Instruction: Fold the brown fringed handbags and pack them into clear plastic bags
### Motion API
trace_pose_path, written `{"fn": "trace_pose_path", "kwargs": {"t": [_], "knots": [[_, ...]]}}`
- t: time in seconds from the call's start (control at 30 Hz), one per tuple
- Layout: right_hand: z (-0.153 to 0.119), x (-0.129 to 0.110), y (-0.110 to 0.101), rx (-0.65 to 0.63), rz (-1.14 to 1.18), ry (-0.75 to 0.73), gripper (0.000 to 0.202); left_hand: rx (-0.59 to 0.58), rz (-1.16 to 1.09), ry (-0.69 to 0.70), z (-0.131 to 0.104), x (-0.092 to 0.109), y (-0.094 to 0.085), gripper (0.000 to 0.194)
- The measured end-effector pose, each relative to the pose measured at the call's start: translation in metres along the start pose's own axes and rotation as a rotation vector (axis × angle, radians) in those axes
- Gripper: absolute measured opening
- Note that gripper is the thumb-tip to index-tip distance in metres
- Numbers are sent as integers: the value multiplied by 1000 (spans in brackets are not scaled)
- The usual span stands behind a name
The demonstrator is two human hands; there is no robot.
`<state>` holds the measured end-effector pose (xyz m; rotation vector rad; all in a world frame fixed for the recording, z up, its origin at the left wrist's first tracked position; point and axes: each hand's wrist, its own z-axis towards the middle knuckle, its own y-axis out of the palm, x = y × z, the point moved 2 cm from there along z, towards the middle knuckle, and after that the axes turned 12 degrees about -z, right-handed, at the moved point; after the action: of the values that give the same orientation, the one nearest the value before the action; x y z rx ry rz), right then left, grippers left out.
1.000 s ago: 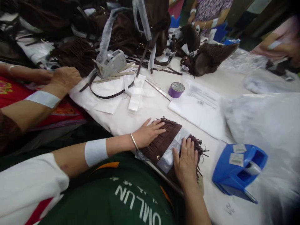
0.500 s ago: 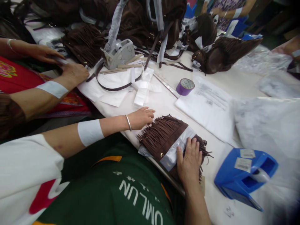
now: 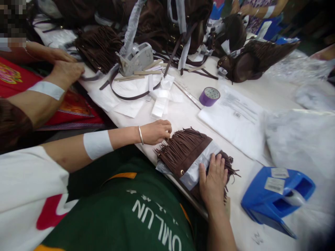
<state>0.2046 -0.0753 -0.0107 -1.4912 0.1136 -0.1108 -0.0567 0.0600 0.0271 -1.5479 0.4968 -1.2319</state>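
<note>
A brown fringed suede bag [image 3: 183,151] lies at the near edge of the white table [image 3: 188,118], with a band of white wrapping paper [image 3: 196,169] across its middle. My right hand [image 3: 213,179] presses flat on the bag's right part and on the paper band. My left hand [image 3: 155,132] rests at the bag's left edge, fingers curled and touching the tips of the fringe. It wears a thin bangle, and a white band wraps the forearm.
A blue tape dispenser [image 3: 277,197] stands at the right, a purple tape roll [image 3: 209,96] and a printed sheet [image 3: 235,115] behind the bag. A grey dispenser [image 3: 136,59], straps and brown bags [image 3: 251,61] crowd the far side. Another person's hands [image 3: 65,69] work at left.
My left hand slid off the top of the fringe to the bag's left edge and curled its fingers. My right hand stayed pressed on the bag.
</note>
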Motion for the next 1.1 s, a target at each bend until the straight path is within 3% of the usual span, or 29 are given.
{"fn": "trace_pose_path", "kwargs": {"t": [0.07, 0.13, 0.23, 0.3, 0.4, 0.5, 0.57, 0.63, 0.73, 0.87, 0.97, 1.1], "knots": [[0, -1, 0, 1, 4, 7, 67, 15, 35, -56, -9, 0, -6, 38], [0, -1, -1, -2, 4, 12, 68, 60, 31, -28, -6, 16, -8, 41], [0, -2, -2, -1, -2, 4, 68, 112, -7, 131, 18, 46, -1, 27], [0, -1, -2, 3, -6, -1, 68, 82, -1, 222, 31, 53, 8, 18], [0, 0, -2, 6, -5, 3, 69, 26, 44, 186, 29, 29, 19, 10], [0, 0, -1, 3, 8, 3, 69, 3, 65, 38, 1, -10, 18, 15], [-1, 0, 0, 7, 17, 3, 68, 19, 63, -37, -18, -24, 10, 19], [-1, 0, 0, 10, 25, 4, 68, 98, 35, -79, -26, -20, -1, 22], [-1, 0, 0, 3, 32, 4, 66, 204, -112, -2, -12, 10, -8, 23], [0, 0, -1, -17, 38, 2, 67, 78, -239, 229, 28, 43, 4, 32], [0, 1, -1, -22, 37, -2, 70, -43, -188, 249, 41, 33, 15, 24], [0, 1, -1, -12, 44, 5, 69, -137, -82, 197, 22, -6, 9, 24]]}}
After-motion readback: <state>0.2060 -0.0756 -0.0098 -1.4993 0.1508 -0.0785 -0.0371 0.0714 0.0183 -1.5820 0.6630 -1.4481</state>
